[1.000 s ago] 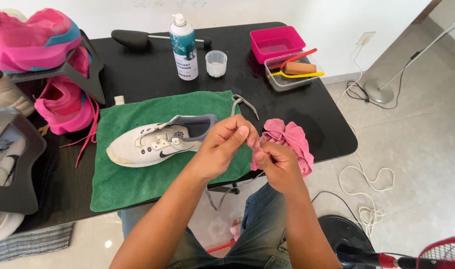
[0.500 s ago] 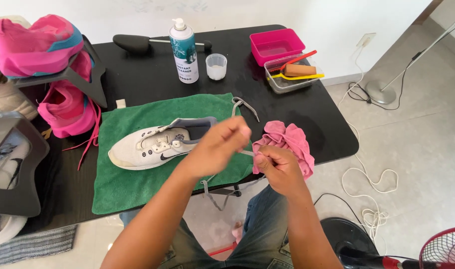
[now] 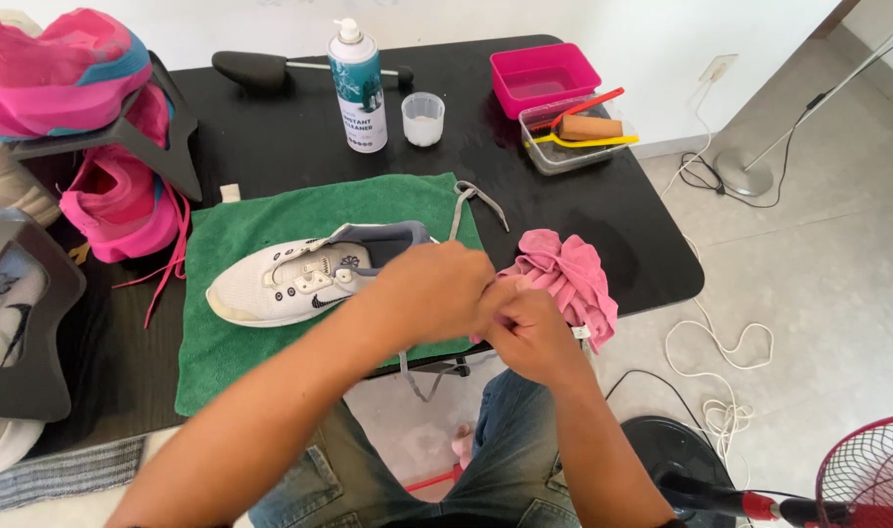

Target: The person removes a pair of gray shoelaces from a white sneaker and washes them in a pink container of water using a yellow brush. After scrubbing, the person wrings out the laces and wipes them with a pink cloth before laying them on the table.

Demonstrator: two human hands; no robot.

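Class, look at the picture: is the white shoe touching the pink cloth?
Apart. The head view shows the white shoe lying on the green towel, while the pink cloth sits on the black table, with both hands between them.

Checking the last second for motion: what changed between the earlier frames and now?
The left hand dropped from its raised position half a second ago and closed against the right hand, both pinching the grey shoelace at the table's front edge. Nothing let go. The white shoe, green towel, pink cloth, spray can and cup stayed put.
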